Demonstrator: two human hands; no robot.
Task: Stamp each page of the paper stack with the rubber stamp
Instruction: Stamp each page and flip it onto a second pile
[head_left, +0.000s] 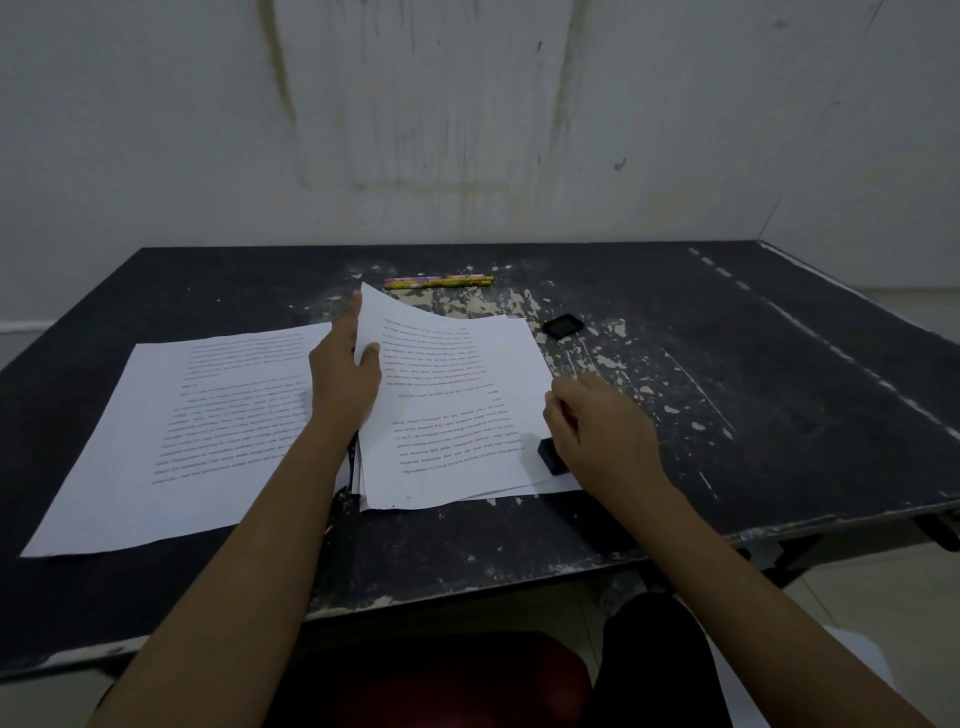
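Note:
A stack of printed white pages (457, 441) lies at the middle of the black table. My left hand (343, 374) pinches the left edge of the top page (447, 364) and lifts it, so its far corner curls up. A second pile of pages (176, 431) lies flat to the left. My right hand (597, 426) grips the black rubber stamp (551, 455), whose base stands at the stack's near right corner.
A small black ink pad or lid (562, 326) sits behind the stack to the right. Two patterned pencils (439, 281) lie near the back. The worn black table (753, 364) meets a wall behind; its front edge is close to my knees.

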